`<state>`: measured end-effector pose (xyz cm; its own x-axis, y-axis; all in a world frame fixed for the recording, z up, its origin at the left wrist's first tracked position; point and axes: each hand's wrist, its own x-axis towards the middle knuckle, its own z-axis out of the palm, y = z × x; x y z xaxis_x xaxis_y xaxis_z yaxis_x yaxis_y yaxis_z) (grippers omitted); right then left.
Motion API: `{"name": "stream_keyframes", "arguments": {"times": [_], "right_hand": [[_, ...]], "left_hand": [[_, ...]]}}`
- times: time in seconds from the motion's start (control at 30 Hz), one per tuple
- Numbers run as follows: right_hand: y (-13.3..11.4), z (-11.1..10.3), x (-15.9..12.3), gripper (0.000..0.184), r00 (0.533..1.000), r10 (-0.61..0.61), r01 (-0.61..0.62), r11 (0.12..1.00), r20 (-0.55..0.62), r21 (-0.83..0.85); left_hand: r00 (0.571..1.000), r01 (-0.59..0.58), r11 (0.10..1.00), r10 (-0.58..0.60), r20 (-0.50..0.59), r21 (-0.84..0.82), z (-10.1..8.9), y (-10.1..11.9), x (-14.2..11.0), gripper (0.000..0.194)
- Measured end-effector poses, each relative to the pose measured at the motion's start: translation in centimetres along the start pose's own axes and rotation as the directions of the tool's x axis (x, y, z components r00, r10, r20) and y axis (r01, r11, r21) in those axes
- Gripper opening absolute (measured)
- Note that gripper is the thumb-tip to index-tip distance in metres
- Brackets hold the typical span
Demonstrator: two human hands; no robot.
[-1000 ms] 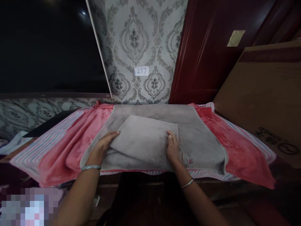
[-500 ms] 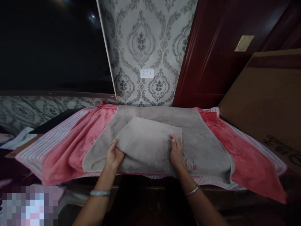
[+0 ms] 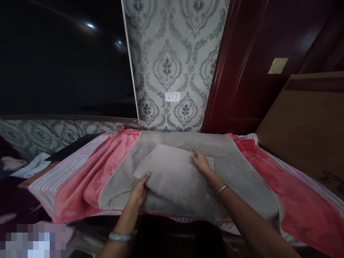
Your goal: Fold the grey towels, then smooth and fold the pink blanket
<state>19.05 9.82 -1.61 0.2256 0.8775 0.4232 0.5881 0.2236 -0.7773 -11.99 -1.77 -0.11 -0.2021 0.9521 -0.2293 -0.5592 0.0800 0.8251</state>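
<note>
A light grey plush cloth (image 3: 172,168) lies slantwise on a larger grey blanket (image 3: 242,182); whether it is a separate piece or a folded part I cannot tell. My left hand (image 3: 139,188) pinches its lower left edge, thumb on top and fingers underneath. At the upper right edge, my right hand (image 3: 200,160) has curled fingers and thumb closed on the material. One corner of the cloth shows to the right, beyond that hand.
Under the grey blanket are a pink blanket (image 3: 88,182) and a striped sheet (image 3: 64,168). A cardboard box (image 3: 306,122) stands at the right. A television (image 3: 67,64) and a wall with a paper label (image 3: 172,96) are behind.
My right hand has moved from the right edge of the cloth to its upper edge. The left hand keeps hold of the left side. The camera view has tilted up slightly.
</note>
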Motion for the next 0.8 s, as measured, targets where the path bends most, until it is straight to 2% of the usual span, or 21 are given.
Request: {"name": "stream_keyframes", "arguments": {"times": [0.1,0.23,0.3,0.43,0.53,0.63,0.73,0.8], "right_hand": [[0.0,0.9,2.1,0.030,0.997,0.021,-0.016,0.998,0.072,-0.064],[-0.3,1.4,3.6,0.021,0.981,0.039,-0.009,0.988,0.192,-0.154],[-0.7,1.3,3.9,0.018,0.970,0.042,0.007,0.980,0.240,-0.199],[-2.5,0.3,4.5,0.014,0.951,0.051,0.038,0.960,0.303,-0.279],[-4.5,-1.7,4.8,0.014,0.941,0.032,0.073,0.953,0.337,-0.294],[-6.4,-5.0,4.6,0.017,0.935,0.008,0.105,0.950,0.356,-0.296],[-7.6,-9.0,3.3,0.024,0.923,-0.013,0.097,0.975,0.385,-0.200],[-8.0,-11.5,1.9,0.032,0.915,0.001,0.018,0.999,0.404,-0.044]], "left_hand": [[0.998,-0.059,0.997,0.058,0.026,0.052,-0.1,-0.4,-0.1,0.041],[0.986,-0.157,0.975,0.145,0.080,0.157,-0.3,-1.0,-0.1,0.050],[0.986,-0.161,0.971,0.151,0.070,0.175,-0.4,-1.1,0.0,0.046],[0.992,-0.123,0.986,0.126,-0.020,0.113,-0.1,-1.1,0.5,0.032],[0.990,-0.108,0.992,0.113,-0.086,0.057,0.9,-0.6,0.4,0.032],[0.987,-0.130,0.991,0.132,-0.087,0.025,2.6,1.0,0.2,0.037],[0.983,-0.181,0.983,0.181,0.028,0.026,4.4,3.8,0.5,0.044],[0.977,-0.171,0.984,0.162,0.141,0.050,5.7,6.1,1.4,0.044]]}}
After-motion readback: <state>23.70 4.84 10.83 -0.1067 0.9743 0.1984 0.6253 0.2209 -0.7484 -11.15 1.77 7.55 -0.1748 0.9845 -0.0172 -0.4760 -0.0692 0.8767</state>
